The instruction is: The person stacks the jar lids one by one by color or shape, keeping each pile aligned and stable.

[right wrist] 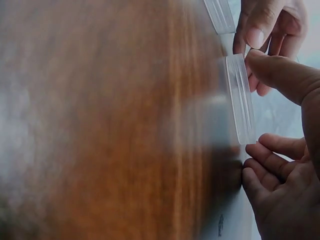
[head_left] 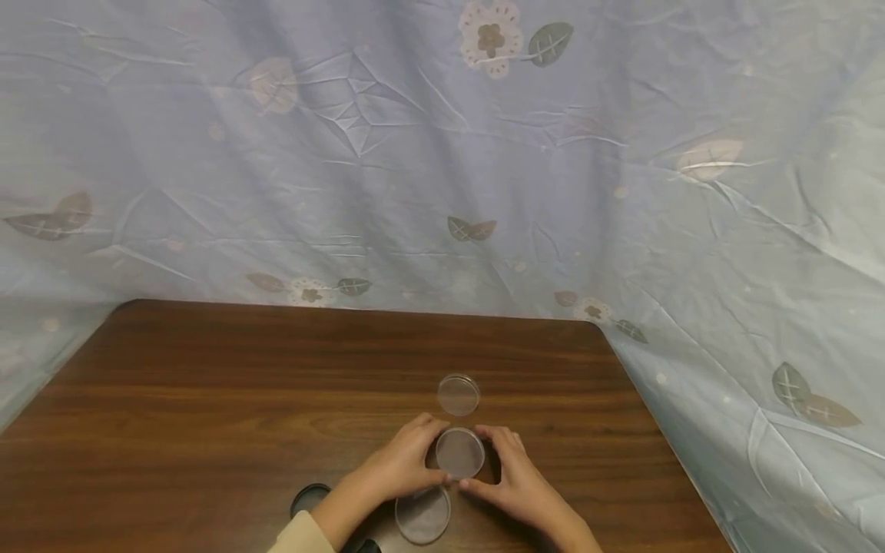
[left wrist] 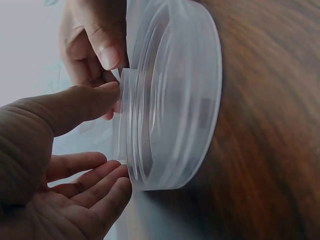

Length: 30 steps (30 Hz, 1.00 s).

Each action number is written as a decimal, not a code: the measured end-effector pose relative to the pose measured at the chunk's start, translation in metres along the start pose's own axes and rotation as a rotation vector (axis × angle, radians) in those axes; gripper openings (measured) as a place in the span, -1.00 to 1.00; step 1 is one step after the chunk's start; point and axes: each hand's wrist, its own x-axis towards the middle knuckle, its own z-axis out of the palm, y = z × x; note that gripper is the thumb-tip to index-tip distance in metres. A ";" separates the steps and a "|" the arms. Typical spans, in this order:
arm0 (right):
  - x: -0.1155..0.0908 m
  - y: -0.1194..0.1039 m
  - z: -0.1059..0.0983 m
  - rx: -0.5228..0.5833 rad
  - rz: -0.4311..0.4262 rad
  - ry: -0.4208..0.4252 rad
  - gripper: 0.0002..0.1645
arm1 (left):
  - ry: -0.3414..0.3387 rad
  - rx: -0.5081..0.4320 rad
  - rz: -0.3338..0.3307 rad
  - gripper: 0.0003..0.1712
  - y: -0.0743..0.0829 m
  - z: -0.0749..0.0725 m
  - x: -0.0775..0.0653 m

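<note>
A clear round petri dish point(head_left: 459, 454) sits between both hands in the head view. My left hand point(head_left: 409, 458) grips its left side, thumb at the near rim and fingers at the far rim. On the opposite side, my right hand point(head_left: 513, 478) holds it the same way, the two thumbs close together. In the right wrist view this dish point(right wrist: 240, 100) shows edge-on between thumb and fingertips. A larger clear dish point(head_left: 422, 518) lies nearer to me, partly beneath the left thumb; it fills the foreground of the left wrist view point(left wrist: 192, 100).
Beyond the hands lies another clear petri dish point(head_left: 459, 395) on the brown wooden table point(head_left: 207, 399). A dark round thing point(head_left: 309, 498) is beside my left forearm, partly covered by it. Patterned cloth point(head_left: 415, 153) hangs behind the table and along its right side.
</note>
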 end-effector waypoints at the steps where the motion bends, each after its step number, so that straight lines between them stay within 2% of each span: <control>1: 0.000 0.000 0.000 -0.002 -0.001 -0.004 0.06 | -0.002 0.005 -0.001 -0.14 0.000 0.001 0.001; 11: 0.003 -0.001 0.002 -0.044 0.007 -0.001 -0.01 | -0.019 0.042 0.016 -0.12 -0.001 0.003 0.006; 23: 0.004 -0.003 0.002 -0.082 -0.026 0.028 -0.13 | 0.005 0.055 0.024 -0.21 0.000 0.007 0.008; 30: 0.005 -0.003 0.003 -0.082 0.006 0.015 -0.12 | 0.005 0.070 0.021 -0.21 0.000 0.007 0.009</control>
